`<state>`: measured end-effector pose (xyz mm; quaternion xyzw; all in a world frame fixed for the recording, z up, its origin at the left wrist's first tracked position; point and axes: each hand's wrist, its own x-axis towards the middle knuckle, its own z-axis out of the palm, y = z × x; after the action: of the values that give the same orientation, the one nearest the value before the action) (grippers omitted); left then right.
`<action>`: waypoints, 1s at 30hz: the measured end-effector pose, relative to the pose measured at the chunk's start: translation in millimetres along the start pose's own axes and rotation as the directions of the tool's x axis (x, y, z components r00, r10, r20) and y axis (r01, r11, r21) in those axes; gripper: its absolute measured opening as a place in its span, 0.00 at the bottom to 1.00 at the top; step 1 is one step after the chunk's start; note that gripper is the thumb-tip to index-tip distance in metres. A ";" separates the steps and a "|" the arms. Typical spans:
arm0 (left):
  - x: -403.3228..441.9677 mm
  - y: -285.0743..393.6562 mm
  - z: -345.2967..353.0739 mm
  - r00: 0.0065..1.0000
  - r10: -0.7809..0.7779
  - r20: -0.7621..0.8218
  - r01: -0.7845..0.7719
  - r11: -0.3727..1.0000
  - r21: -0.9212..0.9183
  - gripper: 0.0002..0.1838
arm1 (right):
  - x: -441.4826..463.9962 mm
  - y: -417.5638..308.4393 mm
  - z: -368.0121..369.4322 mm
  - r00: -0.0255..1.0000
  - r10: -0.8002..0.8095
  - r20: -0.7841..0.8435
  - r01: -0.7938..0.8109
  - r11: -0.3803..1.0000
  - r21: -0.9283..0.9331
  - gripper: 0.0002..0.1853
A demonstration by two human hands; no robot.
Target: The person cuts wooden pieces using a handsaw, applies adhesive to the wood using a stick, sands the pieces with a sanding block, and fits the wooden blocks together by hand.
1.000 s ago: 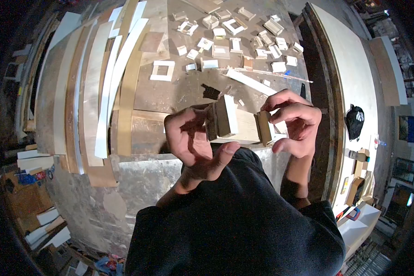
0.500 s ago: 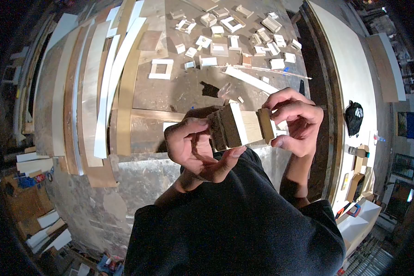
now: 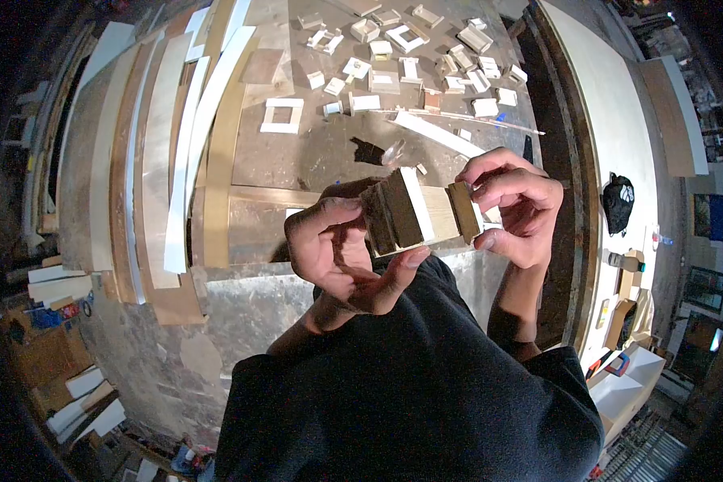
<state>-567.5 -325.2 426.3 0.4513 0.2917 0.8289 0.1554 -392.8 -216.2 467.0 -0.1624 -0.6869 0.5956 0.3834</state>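
A small wooden piece (image 3: 434, 210) built of joined blocks, with a white edge strip and a narrow end plate, is held between both hands above the near edge of the worktable (image 3: 253, 173). My left hand (image 3: 329, 253) is closed around its wide, darker left end, thumb along the lower edge. With fingers and thumb bent, my right hand (image 3: 526, 205) pinches the narrow end plate on the right. Past the hands lie a black scrap (image 3: 367, 151) and a long white strip (image 3: 438, 134).
Several small wooden assemblies (image 3: 384, 81) are scattered over the far part of the table, with a square wooden frame (image 3: 282, 116) nearer. Long boards (image 3: 162, 161) lie along the left. On the right, a pale panel (image 3: 594, 96) carries a black bag (image 3: 617, 205); a white box (image 3: 631, 386) stands below.
The wooden piece has tilted slightly in my hands, showing more of its left end. Both hands have shifted up a little and keep their grip.
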 end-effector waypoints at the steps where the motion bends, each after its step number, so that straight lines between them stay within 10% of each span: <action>1: 0.2 0.3 -0.2 1.000 0.000 -0.001 0.000 1.000 0.000 0.36 | 0.0 0.3 -0.4 1.000 0.000 0.007 0.000 1.000 0.000 0.23; 30: -3.2 -4.9 -8.9 0.998 -0.036 -0.052 0.039 0.997 0.072 0.38 | 6.3 10.8 -0.8 0.998 0.026 0.059 -0.026 1.000 0.000 0.26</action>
<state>-573.3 -326.1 417.4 0.4300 0.3339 0.8258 0.1471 -398.9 -208.8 459.0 -0.1538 -0.6954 0.6054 0.3553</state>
